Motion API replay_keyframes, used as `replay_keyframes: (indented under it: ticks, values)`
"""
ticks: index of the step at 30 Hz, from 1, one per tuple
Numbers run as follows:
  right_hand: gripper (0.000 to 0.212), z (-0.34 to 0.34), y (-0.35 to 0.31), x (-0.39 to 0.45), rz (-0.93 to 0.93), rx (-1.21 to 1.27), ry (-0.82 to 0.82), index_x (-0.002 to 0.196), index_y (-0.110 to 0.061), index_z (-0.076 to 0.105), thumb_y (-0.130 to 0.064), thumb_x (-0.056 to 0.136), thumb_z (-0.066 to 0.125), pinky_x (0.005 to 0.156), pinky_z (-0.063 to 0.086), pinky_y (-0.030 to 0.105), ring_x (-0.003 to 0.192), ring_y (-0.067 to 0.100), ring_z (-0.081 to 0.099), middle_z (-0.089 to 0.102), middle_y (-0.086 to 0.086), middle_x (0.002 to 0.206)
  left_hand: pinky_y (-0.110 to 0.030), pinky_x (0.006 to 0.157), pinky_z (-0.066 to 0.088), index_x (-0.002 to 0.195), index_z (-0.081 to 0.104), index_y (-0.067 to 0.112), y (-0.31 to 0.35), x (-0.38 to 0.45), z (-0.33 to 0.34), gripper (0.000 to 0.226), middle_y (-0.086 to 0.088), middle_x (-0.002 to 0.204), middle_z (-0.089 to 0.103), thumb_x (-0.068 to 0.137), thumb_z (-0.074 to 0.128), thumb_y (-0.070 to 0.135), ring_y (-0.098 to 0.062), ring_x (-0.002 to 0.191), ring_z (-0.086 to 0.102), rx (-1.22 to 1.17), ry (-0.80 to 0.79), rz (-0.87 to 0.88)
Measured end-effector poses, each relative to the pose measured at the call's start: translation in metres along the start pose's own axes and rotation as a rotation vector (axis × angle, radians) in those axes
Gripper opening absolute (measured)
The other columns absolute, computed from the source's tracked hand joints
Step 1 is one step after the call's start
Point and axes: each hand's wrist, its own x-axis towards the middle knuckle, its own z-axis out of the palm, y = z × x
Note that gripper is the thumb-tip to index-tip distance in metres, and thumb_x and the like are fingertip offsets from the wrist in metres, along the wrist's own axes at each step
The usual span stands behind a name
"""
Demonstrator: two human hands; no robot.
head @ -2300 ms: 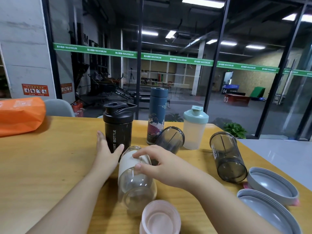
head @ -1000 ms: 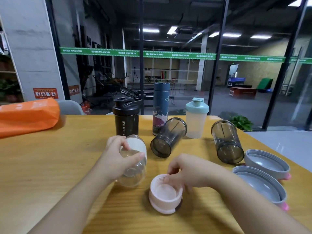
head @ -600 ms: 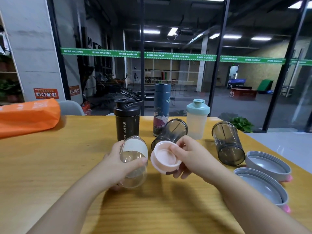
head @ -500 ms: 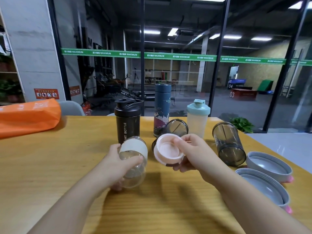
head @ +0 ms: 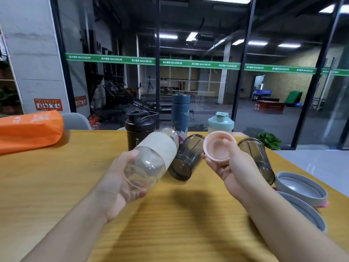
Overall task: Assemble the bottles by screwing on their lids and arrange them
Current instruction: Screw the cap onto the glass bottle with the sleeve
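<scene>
My left hand [head: 120, 184] grips a clear glass bottle with a white sleeve [head: 153, 157] by its base, tilted above the table with its mouth pointing up and to the right. My right hand [head: 232, 171] holds a pink lid [head: 219, 147] by its rim, its hollow side facing me, a little right of the bottle's mouth and apart from it. Two smoky grey cups lie on their sides, one [head: 186, 157] between my hands and one [head: 258, 159] behind my right hand. Two grey lids [head: 300, 188] [head: 306, 212] lie at the right edge.
At the back stand a black shaker bottle [head: 138, 129], a blue flask [head: 180, 114] and a frosted bottle with a mint lid [head: 221, 122], all capped. An orange bag [head: 30, 131] lies at the far left of the wooden table [head: 47, 186]. A glass wall runs behind.
My left hand has lifted the glass bottle off the table and tilted it. My right hand picked the pink lid up from the table and raised it beside the bottle's mouth.
</scene>
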Motion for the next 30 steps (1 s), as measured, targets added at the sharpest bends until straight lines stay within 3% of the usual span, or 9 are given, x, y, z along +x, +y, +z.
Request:
replay_keyframes:
  ticks: [4,9,12,15,19,22,25,27,30]
  values:
    - [0.026,-0.004,-0.010,0.011,-0.026,0.107,0.018,0.106,-0.005,0.054,-0.028,0.092,0.059,0.055,0.059,0.027,0.103,0.038,0.065,0.061,0.018,0.117,-0.039,0.061,0.058,0.102,0.064,0.014,-0.017,0.003,0.011,0.046,-0.013,0.094,0.068,0.065,0.066,0.042,-0.030,0.081,0.064,-0.328,-0.053,-0.089]
    - [0.040,0.006,-0.033,0.023,-0.029,0.167,0.042,0.117,-0.011,0.047,-0.042,0.093,0.053,0.072,0.060,0.032,0.100,0.033,0.065,0.058,0.015,0.117,-0.036,0.062,0.056,0.107,0.065,0.016,-0.022,0.015,0.024,0.058,-0.013,0.105,0.070,0.055,0.081,0.037,-0.029,0.088,0.068,-0.370,-0.099,-0.090]
    - [0.039,0.015,-0.053,0.028,-0.096,0.227,0.050,0.116,-0.015,0.045,-0.046,0.094,0.049,0.080,0.057,0.036,0.095,0.027,0.062,0.055,0.011,0.118,-0.033,0.053,0.054,0.109,0.063,0.010,-0.015,0.029,0.040,0.042,-0.018,0.100,0.071,0.078,0.060,0.038,-0.035,0.087,0.065,-0.425,-0.122,-0.088]
    - [0.029,0.019,-0.070,0.032,-0.169,0.251,0.095,0.112,-0.017,0.043,-0.041,0.096,0.048,0.082,0.056,0.037,0.090,0.022,0.058,0.051,0.009,0.115,-0.030,0.048,0.053,0.106,0.065,0.006,-0.001,0.044,0.061,0.044,-0.021,0.100,0.071,0.087,0.047,0.041,-0.037,0.081,0.066,-0.429,-0.186,-0.085]
    - [0.039,0.013,-0.081,0.041,-0.258,-0.002,0.147,0.120,-0.012,0.046,-0.033,0.089,0.058,0.074,0.052,0.028,0.098,0.020,0.055,0.051,0.008,0.118,-0.029,0.051,0.054,0.107,0.065,0.007,0.010,0.062,0.074,0.046,-0.020,0.099,0.071,0.084,0.047,0.042,-0.034,0.081,0.066,-0.290,-0.329,-0.090]
    - [0.050,0.007,-0.084,0.049,-0.300,-0.282,0.112,0.125,-0.010,0.048,-0.034,0.084,0.062,0.081,0.052,0.034,0.093,0.018,0.056,0.054,0.009,0.114,-0.032,0.055,0.053,0.102,0.071,0.009,0.000,0.068,0.070,0.046,-0.016,0.095,0.071,0.076,0.050,0.041,-0.033,0.078,0.065,-0.142,-0.396,-0.110]
    - [0.042,0.003,-0.090,0.051,-0.278,-0.440,0.016,0.117,-0.009,0.056,-0.031,0.083,0.065,0.081,0.053,0.033,0.082,0.015,0.058,0.058,0.005,0.098,-0.034,0.058,0.053,0.099,0.077,0.015,-0.011,0.066,0.058,0.040,-0.012,0.093,0.072,0.075,0.057,0.040,-0.028,0.072,0.065,-0.049,-0.448,-0.119]
    - [0.039,0.000,-0.092,0.048,-0.255,-0.518,0.007,0.113,-0.011,0.057,-0.032,0.081,0.067,0.082,0.054,0.034,0.085,0.018,0.058,0.058,0.007,0.098,-0.031,0.052,0.050,0.102,0.075,0.015,-0.013,0.062,0.054,0.046,-0.012,0.089,0.069,0.073,0.055,0.045,-0.027,0.068,0.062,-0.064,-0.461,-0.130]
    - [0.019,-0.001,-0.093,0.040,-0.261,-0.563,-0.028,0.090,-0.016,0.057,-0.031,0.083,0.066,0.086,0.053,0.036,0.085,0.020,0.057,0.058,0.007,0.095,-0.026,0.043,0.042,0.085,0.078,0.016,-0.016,0.052,0.051,0.046,-0.014,0.080,0.066,0.077,0.046,0.048,-0.034,0.070,0.056,-0.081,-0.367,-0.109]
